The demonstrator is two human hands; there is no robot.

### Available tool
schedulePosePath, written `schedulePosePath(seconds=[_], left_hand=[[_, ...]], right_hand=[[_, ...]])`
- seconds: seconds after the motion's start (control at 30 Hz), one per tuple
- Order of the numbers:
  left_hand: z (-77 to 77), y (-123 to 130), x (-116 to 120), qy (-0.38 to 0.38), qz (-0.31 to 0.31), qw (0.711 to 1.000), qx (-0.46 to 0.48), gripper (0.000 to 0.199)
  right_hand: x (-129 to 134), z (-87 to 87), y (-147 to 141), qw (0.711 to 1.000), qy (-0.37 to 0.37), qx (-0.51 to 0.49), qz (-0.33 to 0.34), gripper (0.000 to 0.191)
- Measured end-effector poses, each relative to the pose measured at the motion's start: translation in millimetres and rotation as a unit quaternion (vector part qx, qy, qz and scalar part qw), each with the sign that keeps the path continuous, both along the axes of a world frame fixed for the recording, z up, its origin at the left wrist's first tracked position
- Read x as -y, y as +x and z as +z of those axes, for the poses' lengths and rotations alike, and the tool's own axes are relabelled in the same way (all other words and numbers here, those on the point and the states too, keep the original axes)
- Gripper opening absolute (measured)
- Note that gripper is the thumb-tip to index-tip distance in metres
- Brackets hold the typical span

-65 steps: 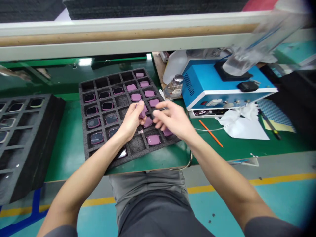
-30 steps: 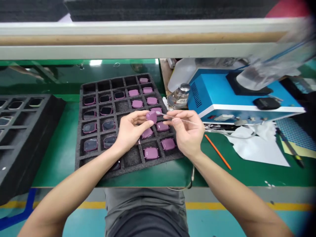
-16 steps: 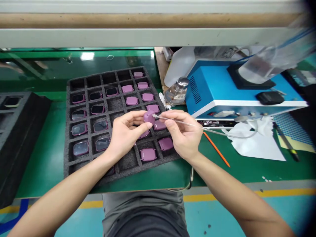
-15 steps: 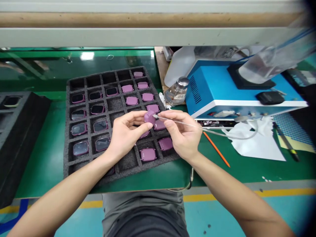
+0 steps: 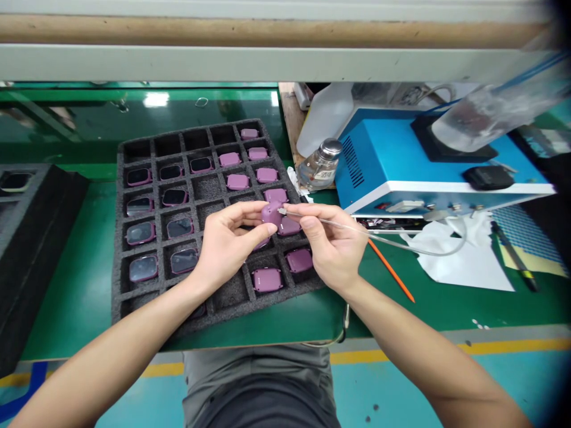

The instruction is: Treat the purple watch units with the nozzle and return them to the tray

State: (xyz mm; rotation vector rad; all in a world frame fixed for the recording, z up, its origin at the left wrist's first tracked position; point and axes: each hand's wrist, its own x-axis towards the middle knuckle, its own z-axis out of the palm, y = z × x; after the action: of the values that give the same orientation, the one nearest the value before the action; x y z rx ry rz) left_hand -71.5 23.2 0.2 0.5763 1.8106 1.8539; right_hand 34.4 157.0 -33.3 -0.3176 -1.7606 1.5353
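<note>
Between its thumb and fingers, my left hand (image 5: 229, 233) holds a small purple watch case (image 5: 270, 214), raised over the foam tray. My right hand (image 5: 335, 241) pinches the end of a thin clear tube (image 5: 392, 239). The tube's narrow light-coloured tip (image 5: 282, 211) points left and meets the watch case at its right side; whether it goes into the case I cannot tell. Under both hands lies the dark foam tray (image 5: 229, 291). Purple watch backs (image 5: 267, 279) sit in its right-hand cells, and watches with dark screens (image 5: 143, 268) in its left ones.
A blue machine (image 5: 379, 145) stands at the right, the tube looping toward its front. Beside it are a glass bottle (image 5: 319, 166) and a white jug (image 5: 325, 116). An orange stick (image 5: 392, 272), white paper (image 5: 468, 264) and a pen (image 5: 515, 255) lie rightward. Another foam tray (image 5: 44, 238) is at left.
Both hands stay nearly in place, with the watch case and tube tip still together. The case has turned or shifted very slightly, and the whole view has moved a little.
</note>
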Motion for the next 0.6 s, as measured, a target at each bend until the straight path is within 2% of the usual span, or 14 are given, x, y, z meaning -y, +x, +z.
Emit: schedulePosePath(seconds=[0.6], left_hand=[[-1.5,-0.2,0.9,-0.011,0.003,1.000,-0.014,0.035]], right_hand=[[-0.4,-0.2,-0.6,1.000,0.003,0.003,-0.001,0.018]])
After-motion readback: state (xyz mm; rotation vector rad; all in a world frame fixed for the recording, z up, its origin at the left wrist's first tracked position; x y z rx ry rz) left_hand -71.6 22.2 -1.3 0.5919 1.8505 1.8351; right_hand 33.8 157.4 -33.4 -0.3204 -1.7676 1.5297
